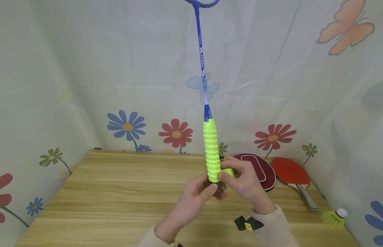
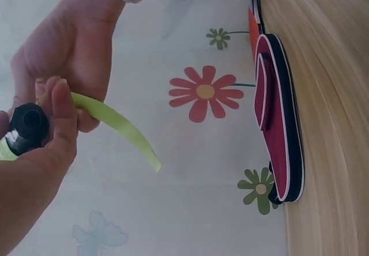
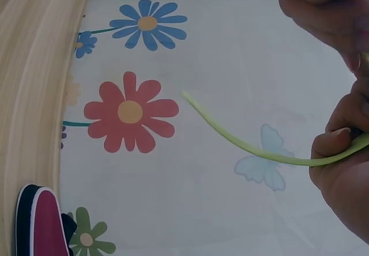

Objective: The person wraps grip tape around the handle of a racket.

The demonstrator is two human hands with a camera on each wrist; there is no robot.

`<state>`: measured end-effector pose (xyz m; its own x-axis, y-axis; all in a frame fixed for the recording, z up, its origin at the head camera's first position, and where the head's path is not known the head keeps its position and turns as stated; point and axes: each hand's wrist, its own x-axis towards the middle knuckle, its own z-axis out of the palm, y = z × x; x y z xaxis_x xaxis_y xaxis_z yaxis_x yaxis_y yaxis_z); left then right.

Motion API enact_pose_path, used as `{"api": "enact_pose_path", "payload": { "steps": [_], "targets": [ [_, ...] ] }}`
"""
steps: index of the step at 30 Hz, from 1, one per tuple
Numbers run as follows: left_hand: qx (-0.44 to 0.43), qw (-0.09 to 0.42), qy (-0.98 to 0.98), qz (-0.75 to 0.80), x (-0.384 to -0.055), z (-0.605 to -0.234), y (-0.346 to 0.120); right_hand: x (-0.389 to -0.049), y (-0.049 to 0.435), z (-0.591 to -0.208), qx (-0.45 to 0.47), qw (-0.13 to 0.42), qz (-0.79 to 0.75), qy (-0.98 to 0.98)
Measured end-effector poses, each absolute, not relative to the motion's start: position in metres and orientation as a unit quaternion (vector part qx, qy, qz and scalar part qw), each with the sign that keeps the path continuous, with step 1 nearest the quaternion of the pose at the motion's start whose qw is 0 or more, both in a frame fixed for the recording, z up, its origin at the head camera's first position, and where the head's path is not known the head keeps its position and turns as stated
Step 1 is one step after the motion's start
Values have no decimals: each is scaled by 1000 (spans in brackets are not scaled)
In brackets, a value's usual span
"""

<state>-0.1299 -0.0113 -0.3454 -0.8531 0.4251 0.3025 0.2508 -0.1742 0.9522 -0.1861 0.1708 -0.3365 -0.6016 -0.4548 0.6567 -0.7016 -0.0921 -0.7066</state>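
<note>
A blue badminton racket [image 1: 202, 58] stands nearly upright, its head cut off by the top edge of the head view. Ribbed neon-yellow grip tape [image 1: 212, 151] covers its handle. My left hand [image 1: 194, 195] holds the handle's butt, whose black end cap [image 2: 29, 123] shows in the left wrist view. Close by on the right side, my right hand [image 1: 245, 178] pinches the tape by the lower handle. From its fingers a loose strip of tape [image 2: 124, 126] curves away, also seen in the right wrist view. The fingers partly hide the handle's bottom.
On the wooden table [image 1: 126, 192], a dark red paddle case [image 1: 269, 175] lies behind the right hand. Beside it are a red table tennis paddle [image 1: 291, 171] and a yellow shuttlecock [image 1: 334, 218]. A flower-printed curtain [image 1: 148, 68] hangs behind.
</note>
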Motion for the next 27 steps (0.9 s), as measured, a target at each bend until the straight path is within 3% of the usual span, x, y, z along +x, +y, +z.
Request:
{"api": "enact_pose_path", "payload": {
  "steps": [10, 27],
  "targets": [
    [133, 1, 619, 774, -133, -344, -2, -180, 162, -340, 370, 134, 602, -695],
    [233, 16, 572, 786, -128, -348, -6, -183, 168, -333, 465, 48, 589, -659]
  ]
}}
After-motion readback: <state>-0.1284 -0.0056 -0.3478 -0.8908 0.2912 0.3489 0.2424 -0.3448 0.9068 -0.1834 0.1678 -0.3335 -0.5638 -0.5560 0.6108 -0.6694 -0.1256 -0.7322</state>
